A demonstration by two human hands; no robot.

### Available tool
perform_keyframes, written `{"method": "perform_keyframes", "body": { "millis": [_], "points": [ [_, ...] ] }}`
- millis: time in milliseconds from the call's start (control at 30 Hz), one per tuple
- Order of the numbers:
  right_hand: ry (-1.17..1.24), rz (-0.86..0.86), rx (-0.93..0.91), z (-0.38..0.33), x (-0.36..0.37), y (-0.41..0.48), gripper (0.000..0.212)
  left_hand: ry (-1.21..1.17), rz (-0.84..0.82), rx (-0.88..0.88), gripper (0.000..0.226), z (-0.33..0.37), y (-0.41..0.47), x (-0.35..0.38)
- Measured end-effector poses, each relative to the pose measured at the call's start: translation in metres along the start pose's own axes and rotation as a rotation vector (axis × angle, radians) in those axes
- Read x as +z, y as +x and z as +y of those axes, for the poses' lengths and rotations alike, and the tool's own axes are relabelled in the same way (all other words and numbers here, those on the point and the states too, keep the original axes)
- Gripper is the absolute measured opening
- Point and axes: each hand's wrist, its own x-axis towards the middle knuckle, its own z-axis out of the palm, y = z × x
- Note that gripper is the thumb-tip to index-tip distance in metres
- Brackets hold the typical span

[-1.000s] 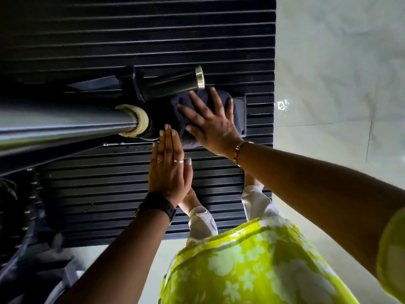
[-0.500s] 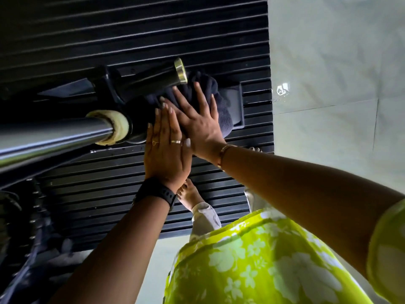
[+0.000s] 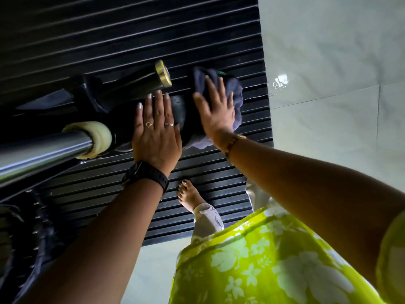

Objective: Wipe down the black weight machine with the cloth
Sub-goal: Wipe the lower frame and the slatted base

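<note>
A black part of the weight machine (image 3: 179,110) juts out beside a chrome bar (image 3: 43,148) with a cream-coloured collar (image 3: 96,137). A dark blue-grey cloth (image 3: 235,91) drapes over the black part's right end. My right hand (image 3: 215,113) lies flat on the cloth with fingers spread, pressing it against the machine. My left hand (image 3: 153,128) rests flat on the black part just left of it, fingers straight, a black watch on the wrist. A black peg with a brass cap (image 3: 163,73) sticks out above my left fingers.
A black ribbed rubber mat (image 3: 131,36) covers the floor under the machine, ending at pale marble tiles (image 3: 328,62) on the right. My bare foot (image 3: 189,196) stands on the mat. Dark machine parts with bolts (image 3: 28,233) fill the lower left.
My right hand has slid the cloth to the right, onto the end of the black part. My left hand moved forward onto the part. The hands, overlapping before, are now apart.
</note>
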Motion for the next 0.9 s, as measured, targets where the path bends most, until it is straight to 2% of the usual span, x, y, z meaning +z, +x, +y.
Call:
{"method": "perform_keyframes", "body": {
  "millis": [100, 233, 300, 400, 467, 533, 600, 667, 800, 900],
  "points": [
    [-0.232, 0.044, -0.251, 0.004, 0.014, -0.017, 0.070, 0.004, 0.089, -0.002, 0.059, -0.001, 0.009, -0.001],
    [-0.149, 0.106, -0.397, 0.038, 0.018, -0.009, 0.062, -0.044, 0.043, 0.040, 0.061, 0.006, 0.033, 0.001],
    [-0.093, 0.112, -0.401, 0.050, 0.013, 0.002, 0.060, -0.067, 0.051, 0.095, 0.061, 0.010, 0.040, 0.008],
    [0.060, 0.077, -0.249, 0.066, 0.007, 0.022, 0.066, -0.136, 0.087, 0.122, 0.060, 0.011, 0.042, 0.017],
    [0.213, 0.074, -0.024, 0.065, 0.003, 0.036, 0.064, -0.150, 0.108, 0.127, 0.060, 0.011, 0.042, 0.017],
    [0.366, 0.071, 0.279, 0.055, 0.000, 0.045, 0.053, -0.155, 0.084, 0.125, 0.060, 0.011, 0.042, 0.015],
    [0.379, 0.060, 0.418, 0.038, 0.001, 0.038, 0.050, -0.159, 0.066, 0.114, 0.061, 0.012, 0.042, 0.014],
    [0.336, 0.085, 0.335, 0.024, 0.012, 0.012, 0.049, -0.160, 0.069, 0.113, 0.061, 0.012, 0.042, 0.013],
    [0.409, 0.251, -0.063, 0.024, 0.037, -0.049, 0.048, -0.162, 0.057, 0.122, 0.061, 0.012, 0.042, 0.011],
    [0.453, 0.232, -0.078, 0.050, 0.039, -0.043, 0.054, -0.164, 0.050, 0.124, 0.060, 0.012, 0.042, 0.010]
  ]
}}
